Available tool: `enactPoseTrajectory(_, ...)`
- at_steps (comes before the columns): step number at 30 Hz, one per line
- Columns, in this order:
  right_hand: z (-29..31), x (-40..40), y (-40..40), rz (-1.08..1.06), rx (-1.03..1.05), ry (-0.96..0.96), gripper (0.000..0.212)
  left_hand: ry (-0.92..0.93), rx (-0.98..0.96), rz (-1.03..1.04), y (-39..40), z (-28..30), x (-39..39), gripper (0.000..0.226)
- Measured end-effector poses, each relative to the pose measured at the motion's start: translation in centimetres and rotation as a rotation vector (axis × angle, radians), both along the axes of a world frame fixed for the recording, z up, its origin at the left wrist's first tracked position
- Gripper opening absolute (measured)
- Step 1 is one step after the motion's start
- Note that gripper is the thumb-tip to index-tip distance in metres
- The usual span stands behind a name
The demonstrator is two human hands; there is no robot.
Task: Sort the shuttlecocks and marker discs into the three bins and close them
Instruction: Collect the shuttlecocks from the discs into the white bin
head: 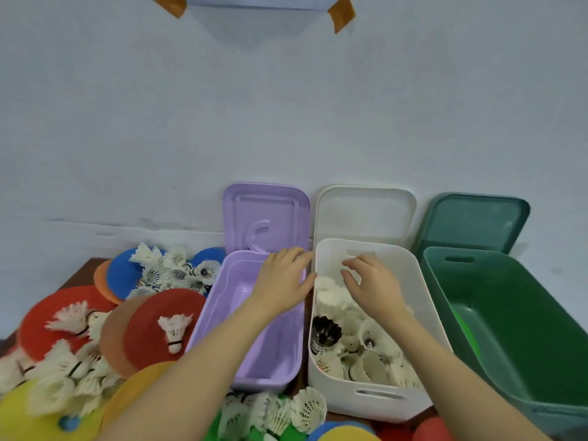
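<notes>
White bin (410,272) under your right hand (374,286) is half full; both hands (left (281,280) too) hang loosely spread, empty; discs (159,329) remain, lids off.

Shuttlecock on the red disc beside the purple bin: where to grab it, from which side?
Pinch the cork end of the shuttlecock from above. It lies flat on the red disc, cork toward the camera, feather skirt fanned away. The cork is the firm part; the feathers would likely crush.
</notes>
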State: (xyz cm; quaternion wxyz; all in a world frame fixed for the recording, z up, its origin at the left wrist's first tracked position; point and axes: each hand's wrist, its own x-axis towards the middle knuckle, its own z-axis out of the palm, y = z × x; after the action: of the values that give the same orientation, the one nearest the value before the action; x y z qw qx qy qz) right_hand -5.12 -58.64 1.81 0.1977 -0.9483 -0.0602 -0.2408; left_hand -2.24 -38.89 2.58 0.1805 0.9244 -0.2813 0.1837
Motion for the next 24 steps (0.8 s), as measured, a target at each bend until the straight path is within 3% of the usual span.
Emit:
enactPoseTrajectory(9,0.6,5.0,12.3,0.257,0.011,0.033,0.03,0.023,-0.017,0.151,13.1,-0.1,2.0,0.047)
enactPoseTrajectory(20,-1.6,11.9,28.8,0.324,0.022,0.197,0.027,0.117,-0.032,0.229,30.7,-3.9,7.5,0.052)
enactPoseTrajectory(24,-3.8,13.8,33.1,0.278,-0.021,0.278,0.027,0.227,-0.019,0.224,35.3,-6.5,9.3,0.043)
